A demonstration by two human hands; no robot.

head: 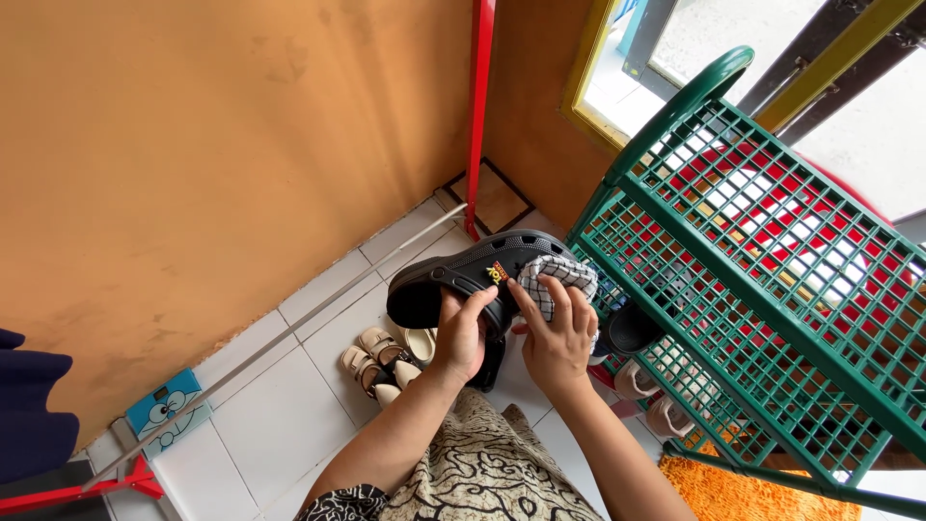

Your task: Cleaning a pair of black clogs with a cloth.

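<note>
- Left hand (461,333) closed around the black clog (473,280), holding it steady in the air above the white tiled floor (289,405).
- Right hand (558,338) presses a checked cloth (559,278) to the clog's side, fingers curled over it.
- Green wire shoe rack (772,289) stands just beside; beige sandals (381,365) lie below.

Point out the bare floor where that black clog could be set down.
Bare white tiles lie between the orange wall and the beige sandals. Right is crowded: green rack, shoes under it. Left hand holds the clog; right hand presses a checked cloth.
</note>
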